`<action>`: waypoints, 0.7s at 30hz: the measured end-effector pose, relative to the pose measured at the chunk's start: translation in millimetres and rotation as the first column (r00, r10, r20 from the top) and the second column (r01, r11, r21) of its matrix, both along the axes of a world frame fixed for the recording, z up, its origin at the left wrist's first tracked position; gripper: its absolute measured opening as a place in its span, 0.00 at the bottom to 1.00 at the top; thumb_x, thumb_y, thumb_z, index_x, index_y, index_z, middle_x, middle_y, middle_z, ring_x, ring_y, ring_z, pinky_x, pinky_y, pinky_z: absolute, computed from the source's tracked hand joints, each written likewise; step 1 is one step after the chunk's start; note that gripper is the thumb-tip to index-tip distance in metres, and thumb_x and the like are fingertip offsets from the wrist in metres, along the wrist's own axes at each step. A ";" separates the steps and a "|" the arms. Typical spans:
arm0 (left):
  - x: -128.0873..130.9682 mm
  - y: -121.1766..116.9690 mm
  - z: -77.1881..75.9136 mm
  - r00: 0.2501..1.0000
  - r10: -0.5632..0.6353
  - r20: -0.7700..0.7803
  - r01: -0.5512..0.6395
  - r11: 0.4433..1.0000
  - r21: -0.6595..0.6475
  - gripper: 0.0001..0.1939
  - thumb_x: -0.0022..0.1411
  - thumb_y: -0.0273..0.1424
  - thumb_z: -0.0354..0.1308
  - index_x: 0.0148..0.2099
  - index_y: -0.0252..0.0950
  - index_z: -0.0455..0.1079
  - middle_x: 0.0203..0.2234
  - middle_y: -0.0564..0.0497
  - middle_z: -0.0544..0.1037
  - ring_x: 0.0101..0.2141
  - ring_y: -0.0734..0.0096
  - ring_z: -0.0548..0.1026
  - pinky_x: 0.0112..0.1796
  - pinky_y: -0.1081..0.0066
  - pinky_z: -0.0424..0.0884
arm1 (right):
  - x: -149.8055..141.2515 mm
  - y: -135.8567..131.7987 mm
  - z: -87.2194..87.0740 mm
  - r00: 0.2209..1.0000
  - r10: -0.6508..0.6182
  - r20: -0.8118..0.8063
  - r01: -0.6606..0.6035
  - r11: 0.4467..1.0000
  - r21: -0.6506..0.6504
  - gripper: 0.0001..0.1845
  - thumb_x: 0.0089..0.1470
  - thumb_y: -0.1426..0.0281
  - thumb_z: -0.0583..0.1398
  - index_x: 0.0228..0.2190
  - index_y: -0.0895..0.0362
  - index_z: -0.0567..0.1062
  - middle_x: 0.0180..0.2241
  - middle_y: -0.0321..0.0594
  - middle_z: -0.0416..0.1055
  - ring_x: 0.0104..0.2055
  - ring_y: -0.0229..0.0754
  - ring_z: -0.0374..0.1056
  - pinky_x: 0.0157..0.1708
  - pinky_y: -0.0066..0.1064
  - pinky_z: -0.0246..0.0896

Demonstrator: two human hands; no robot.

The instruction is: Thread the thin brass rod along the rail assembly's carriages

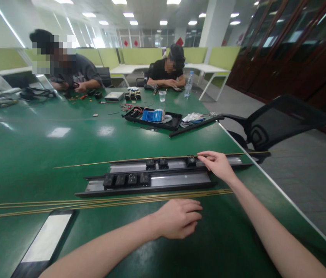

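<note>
My right hand (pixel 217 165) is at the far black-and-grey rail (pixel 177 165), thumb and fingertips pinched on a long thin brass rod (pixel 128 161). That rod runs along the rail's far edge and past the table's right side. Several small black blocks (pixel 163 163) sit in this rail. A nearer, similar rail (pixel 180 180) holds several black blocks (pixel 132 179) grouped at its left part. My left hand (pixel 180 218) is palm down over the table, holding nothing, its fingers loosely bent and apart. Just beyond it lie several more brass rods (pixel 93 202).
A flat black piece with a pale panel (pixel 47 239) lies at front left. Farther back are a black tray (pixel 174 120) with blue parts, a plastic cup (pixel 162 95) and a water bottle (pixel 189 84). Two people work across the green table (pixel 73 143). A mesh chair (pixel 278 119) stands right.
</note>
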State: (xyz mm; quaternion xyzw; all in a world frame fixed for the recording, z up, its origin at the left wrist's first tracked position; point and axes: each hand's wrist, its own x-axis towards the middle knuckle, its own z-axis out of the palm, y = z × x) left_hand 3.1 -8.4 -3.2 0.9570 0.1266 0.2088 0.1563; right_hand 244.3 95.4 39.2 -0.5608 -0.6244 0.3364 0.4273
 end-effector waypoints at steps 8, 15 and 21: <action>0.1 -1.4 3.0 1.000 0.004 0.000 -0.004 1.000 -0.027 0.14 0.69 0.30 0.50 0.52 0.32 0.73 0.55 0.43 0.77 0.60 0.61 0.72 0.61 0.65 0.69 | -13.9 2.3 -5.9 0.998 0.003 -0.067 -0.001 1.000 0.027 0.26 0.51 0.50 0.66 0.37 0.61 0.82 0.13 0.30 0.62 0.16 0.33 0.53 0.19 0.28 0.48; 0.5 -2.5 3.3 1.000 0.010 0.021 -0.009 0.998 -0.060 0.14 0.69 0.29 0.50 0.53 0.33 0.72 0.56 0.43 0.76 0.61 0.63 0.71 0.61 0.65 0.68 | -10.6 4.8 -11.3 0.997 0.024 -0.070 -0.021 0.999 0.035 0.24 0.52 0.51 0.66 0.37 0.61 0.82 0.14 0.31 0.62 0.17 0.33 0.54 0.19 0.28 0.48; 0.2 -4.1 1.5 1.000 0.016 0.019 -0.015 0.998 -0.062 0.14 0.69 0.29 0.51 0.52 0.33 0.72 0.55 0.44 0.76 0.61 0.63 0.71 0.62 0.66 0.67 | -11.3 3.5 -10.4 0.998 0.016 -0.056 -0.014 0.999 0.033 0.25 0.52 0.50 0.66 0.37 0.61 0.82 0.14 0.31 0.62 0.17 0.34 0.54 0.19 0.29 0.49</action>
